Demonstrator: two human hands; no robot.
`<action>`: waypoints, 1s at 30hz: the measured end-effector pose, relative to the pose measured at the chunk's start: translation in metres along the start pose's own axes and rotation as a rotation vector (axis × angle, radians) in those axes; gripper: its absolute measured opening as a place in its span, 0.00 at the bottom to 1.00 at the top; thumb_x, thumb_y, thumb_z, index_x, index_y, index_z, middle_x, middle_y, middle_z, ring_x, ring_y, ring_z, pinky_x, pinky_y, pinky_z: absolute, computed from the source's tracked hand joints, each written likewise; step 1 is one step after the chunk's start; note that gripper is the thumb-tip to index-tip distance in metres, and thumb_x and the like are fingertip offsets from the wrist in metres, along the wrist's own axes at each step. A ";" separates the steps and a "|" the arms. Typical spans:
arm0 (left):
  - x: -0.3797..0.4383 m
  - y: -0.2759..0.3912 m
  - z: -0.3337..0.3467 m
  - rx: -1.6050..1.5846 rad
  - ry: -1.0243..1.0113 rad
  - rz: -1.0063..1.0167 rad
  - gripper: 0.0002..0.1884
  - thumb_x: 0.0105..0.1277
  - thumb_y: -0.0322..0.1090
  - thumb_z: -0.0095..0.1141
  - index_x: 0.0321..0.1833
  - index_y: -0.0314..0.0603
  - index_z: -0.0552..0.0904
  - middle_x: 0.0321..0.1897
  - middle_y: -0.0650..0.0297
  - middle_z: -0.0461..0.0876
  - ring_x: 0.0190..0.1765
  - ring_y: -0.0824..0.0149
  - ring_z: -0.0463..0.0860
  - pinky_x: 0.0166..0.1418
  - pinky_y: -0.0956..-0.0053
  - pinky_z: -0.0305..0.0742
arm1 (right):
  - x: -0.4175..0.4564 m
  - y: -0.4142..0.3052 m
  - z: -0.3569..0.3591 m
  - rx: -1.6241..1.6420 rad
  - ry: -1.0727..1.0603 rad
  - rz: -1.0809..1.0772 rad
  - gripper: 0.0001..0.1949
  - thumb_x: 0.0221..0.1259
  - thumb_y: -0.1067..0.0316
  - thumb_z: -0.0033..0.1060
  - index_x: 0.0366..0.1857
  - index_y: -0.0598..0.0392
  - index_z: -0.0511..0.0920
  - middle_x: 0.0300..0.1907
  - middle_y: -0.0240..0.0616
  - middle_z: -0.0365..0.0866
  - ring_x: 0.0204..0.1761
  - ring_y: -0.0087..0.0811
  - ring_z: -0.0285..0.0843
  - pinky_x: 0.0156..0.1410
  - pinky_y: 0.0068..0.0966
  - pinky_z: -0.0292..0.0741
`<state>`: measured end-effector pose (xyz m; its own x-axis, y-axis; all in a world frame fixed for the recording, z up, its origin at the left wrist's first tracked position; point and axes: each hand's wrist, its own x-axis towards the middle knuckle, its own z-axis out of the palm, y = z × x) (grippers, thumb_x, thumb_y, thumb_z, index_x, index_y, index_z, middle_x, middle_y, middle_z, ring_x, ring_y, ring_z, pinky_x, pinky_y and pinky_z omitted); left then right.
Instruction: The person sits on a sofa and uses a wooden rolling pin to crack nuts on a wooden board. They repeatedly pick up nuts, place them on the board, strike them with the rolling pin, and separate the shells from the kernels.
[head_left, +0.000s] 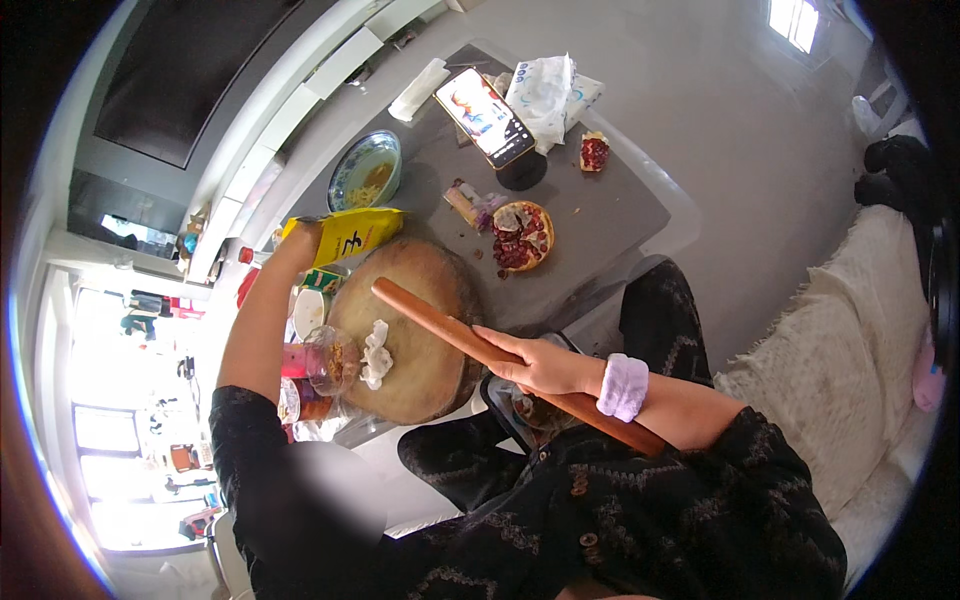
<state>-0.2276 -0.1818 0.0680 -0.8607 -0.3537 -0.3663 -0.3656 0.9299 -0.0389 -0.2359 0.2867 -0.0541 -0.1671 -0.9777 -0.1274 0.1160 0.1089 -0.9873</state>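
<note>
My right hand (536, 365), with a fluffy lilac band at its wrist, is closed around a long wooden rolling pin (435, 320). The pin's far end hangs over a round wooden chopping block (420, 330), on which a crumpled white tissue (376, 355) lies. At the block's far left side, my left hand (302, 244) grips a yellow packet (358, 234) that bears writing; its fingers are mostly hidden. Past the block, a cut-open pomegranate (523, 235) rests on the table beside a small purple-and-tan wrapped packet (469, 204).
A patterned bowl (365, 171) with food remains stands behind the yellow packet. A phone (485, 118) on a stand, tissue packs (541, 94) and a pomegranate piece (594, 152) occupy the table's far part. Plastic jars (330, 360) crowd the block's left edge.
</note>
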 end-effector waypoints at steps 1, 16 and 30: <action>-0.023 0.023 -0.014 0.262 0.124 0.096 0.15 0.59 0.28 0.58 0.49 0.33 0.83 0.48 0.40 0.81 0.45 0.50 0.85 0.47 0.63 0.79 | -0.001 -0.002 0.002 -0.009 -0.005 0.008 0.34 0.74 0.56 0.48 0.78 0.48 0.47 0.33 0.36 0.79 0.25 0.24 0.72 0.33 0.25 0.73; -0.141 0.109 0.008 -1.402 0.776 -0.096 0.15 0.63 0.30 0.64 0.52 0.35 0.82 0.23 0.71 0.76 0.19 0.80 0.68 0.21 0.83 0.57 | 0.001 -0.006 0.011 0.045 0.002 0.010 0.33 0.74 0.60 0.45 0.77 0.53 0.46 0.29 0.32 0.71 0.24 0.23 0.71 0.31 0.24 0.73; -0.179 0.190 0.189 -1.696 0.725 -0.202 0.09 0.66 0.29 0.58 0.48 0.37 0.83 0.39 0.59 0.83 0.30 0.73 0.79 0.22 0.80 0.67 | -0.001 -0.014 0.019 -0.079 0.041 0.029 0.34 0.75 0.54 0.47 0.78 0.47 0.46 0.38 0.34 0.75 0.30 0.24 0.73 0.36 0.26 0.74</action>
<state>-0.0761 0.0768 -0.0495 -0.5613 -0.8268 -0.0371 0.0044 -0.0478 0.9988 -0.2191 0.2824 -0.0386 -0.2048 -0.9659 -0.1586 0.0444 0.1527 -0.9873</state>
